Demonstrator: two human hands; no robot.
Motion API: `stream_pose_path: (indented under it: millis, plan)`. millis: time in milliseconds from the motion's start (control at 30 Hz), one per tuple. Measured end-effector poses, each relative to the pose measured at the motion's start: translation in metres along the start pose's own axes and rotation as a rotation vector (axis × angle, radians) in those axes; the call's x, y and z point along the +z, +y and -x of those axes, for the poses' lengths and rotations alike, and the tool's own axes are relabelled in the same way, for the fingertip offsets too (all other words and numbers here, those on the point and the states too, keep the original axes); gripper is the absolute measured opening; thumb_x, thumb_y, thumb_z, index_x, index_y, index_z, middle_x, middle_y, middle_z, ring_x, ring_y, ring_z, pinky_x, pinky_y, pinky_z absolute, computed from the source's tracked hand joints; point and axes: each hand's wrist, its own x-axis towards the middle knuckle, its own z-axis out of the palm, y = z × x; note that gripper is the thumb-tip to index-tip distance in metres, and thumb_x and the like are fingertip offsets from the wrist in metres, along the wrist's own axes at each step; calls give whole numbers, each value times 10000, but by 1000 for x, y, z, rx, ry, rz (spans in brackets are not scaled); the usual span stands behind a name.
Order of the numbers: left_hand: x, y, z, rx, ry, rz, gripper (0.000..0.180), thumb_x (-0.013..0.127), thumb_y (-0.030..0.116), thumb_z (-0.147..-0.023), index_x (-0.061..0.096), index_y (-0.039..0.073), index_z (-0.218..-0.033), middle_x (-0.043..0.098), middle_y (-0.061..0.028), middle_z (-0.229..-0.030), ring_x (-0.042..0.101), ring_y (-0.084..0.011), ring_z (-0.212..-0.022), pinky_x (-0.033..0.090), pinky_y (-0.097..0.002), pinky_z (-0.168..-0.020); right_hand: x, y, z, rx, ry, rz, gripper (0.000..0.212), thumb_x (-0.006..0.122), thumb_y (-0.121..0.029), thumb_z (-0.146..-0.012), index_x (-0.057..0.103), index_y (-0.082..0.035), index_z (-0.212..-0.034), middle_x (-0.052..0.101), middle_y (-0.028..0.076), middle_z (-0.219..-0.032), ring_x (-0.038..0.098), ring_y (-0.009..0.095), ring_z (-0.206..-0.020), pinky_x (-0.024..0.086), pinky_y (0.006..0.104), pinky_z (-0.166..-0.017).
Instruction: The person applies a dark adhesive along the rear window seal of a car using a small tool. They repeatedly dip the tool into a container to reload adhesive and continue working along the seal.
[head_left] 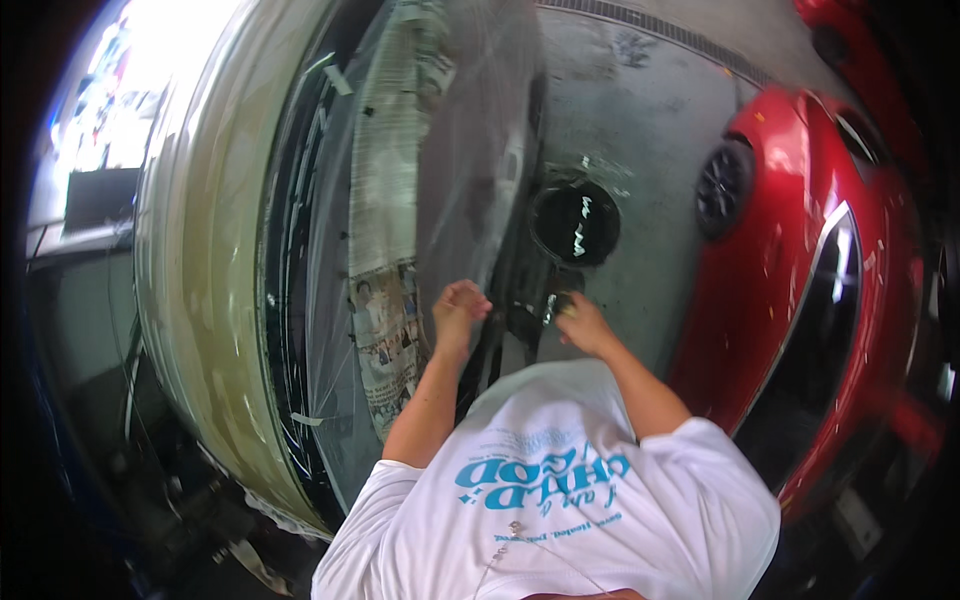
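My left hand (461, 312) hovers beside the grey side panel (465, 170) of a car, fingers loosely bent and apart, with nothing visible in them. To its right, my right hand (584, 325) has its fingers curled in; a small dark, shiny thing shows at the fingertips, too blurred to name. Just beyond that hand stands a round black bucket (548, 225) with dark, reflecting liquid in it. Sheets of newspaper (385, 335) and clear plastic film (330, 370) cover the car's upper part, left of my left hand.
On the left runs the car's glossy yellow-beige roof (205, 270), with dark trim along its edge. A red car (760, 290) stands close on the right. The grey floor (650, 150) between them looks wet in places, and a drain grate (650, 25) crosses it far ahead.
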Motion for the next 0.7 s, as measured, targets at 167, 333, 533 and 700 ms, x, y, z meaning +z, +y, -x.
stream_pose_path:
  millis: [167, 333, 533, 700]
  plan:
    - [41, -37, -39, -67, -13, 76, 213, 630, 88, -987, 690, 30, -1182, 741, -91, -962, 720, -163, -760, 565, -282, -645, -69, 93, -56, 80, 364, 235, 580, 573, -122, -915, 544, -14, -1484, 645, 77, -755, 625, 181, -580, 497, 359, -517]
    - [108, -44, -70, -165, -120, -38, 291, 735, 204, -999, 679, 16, -1214, 736, -68, -1007, 705, -142, -817, 552, -287, -699, -135, 141, -63, 189, 397, 467, 306, 640, -147, -898, 643, 56, -1127, 709, 219, -915, 696, 414, -849, 521, 526, -810]
    - [154, -77, -113, -137, -226, -38, 290, 738, 217, -1023, 681, 2, -1208, 722, -65, -1002, 688, -141, -827, 567, -300, -734, -171, 184, -82, 42, 591, 507, 268, 633, -133, -917, 642, 53, -1110, 729, 248, -982, 711, 472, -951, 521, 528, -857]
    - [156, -86, -129, -135, -162, -33, 282, 728, 209, -1030, 673, -4, -1207, 719, -60, -1000, 686, -144, -840, 578, -303, -759, -179, 195, -120, -37, 463, 614, 255, 634, -101, -910, 648, 49, -1117, 720, 273, -1003, 701, 495, -971, 526, 524, -859]
